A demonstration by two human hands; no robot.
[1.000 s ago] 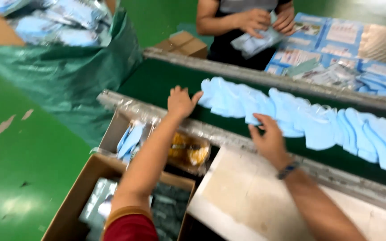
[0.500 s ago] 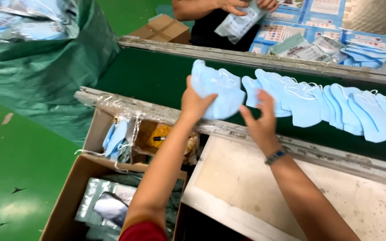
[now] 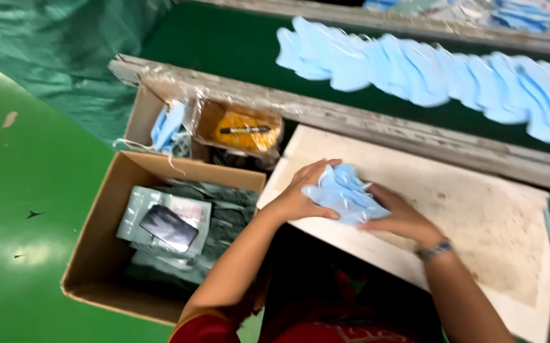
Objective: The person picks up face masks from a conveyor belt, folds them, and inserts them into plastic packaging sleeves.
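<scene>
My left hand (image 3: 302, 190) and my right hand (image 3: 400, 216) together hold a small stack of light blue face masks (image 3: 345, 195) over the near edge of a worn pale board (image 3: 478, 216). The left hand grips the stack's left side, the right hand cups it from below and the right. A long overlapping row of the same blue masks (image 3: 440, 76) lies on the dark green conveyor belt (image 3: 224, 44) beyond the board.
An open cardboard box (image 3: 97, 254) with sealed grey-green packets stands at my left on the green floor. Behind it is a smaller box (image 3: 141, 117) with blue masks and a yellow item in plastic. A green plastic sack (image 3: 52, 44) sits at the far left.
Both hands reached to the mask row on the belt, then drew back with a stack of masks to the board. The view dropped toward me.
</scene>
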